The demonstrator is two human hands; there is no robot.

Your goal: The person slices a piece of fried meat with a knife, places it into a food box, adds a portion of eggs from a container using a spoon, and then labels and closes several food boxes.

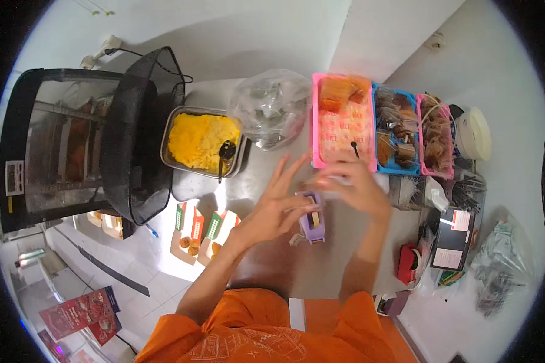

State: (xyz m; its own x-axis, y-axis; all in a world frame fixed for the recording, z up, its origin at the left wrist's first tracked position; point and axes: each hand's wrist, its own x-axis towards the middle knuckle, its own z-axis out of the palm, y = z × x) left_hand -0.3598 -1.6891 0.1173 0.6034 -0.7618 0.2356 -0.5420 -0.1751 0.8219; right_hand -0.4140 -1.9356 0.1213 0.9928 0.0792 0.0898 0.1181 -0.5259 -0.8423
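Note:
A purple tape dispenser (312,222) with a roll of tape stands on the metal counter (263,267) before me. My left hand (272,208) hovers at its left side, fingers spread, with nothing visible in its grasp. Some fingertips overlap the dispenser in view; whether they touch it I cannot tell. Motion blurs my right hand (356,188), whose bent fingers reach left above the dispenser. Something small and pale seems to be near those fingers, too smeared to make out. Beyond that hand, a small black spoon-like piece (354,146) shows against the pink basket (315,122).
To the left are a metal pan of yellow food (200,140), paper snack boxes (186,245) and a glass display warmer (68,149). A clear plastic bag (272,106) stands behind. Rightward are a blue basket (415,131) of packets, a red tape dispenser (406,263) and a dark tablet (452,238).

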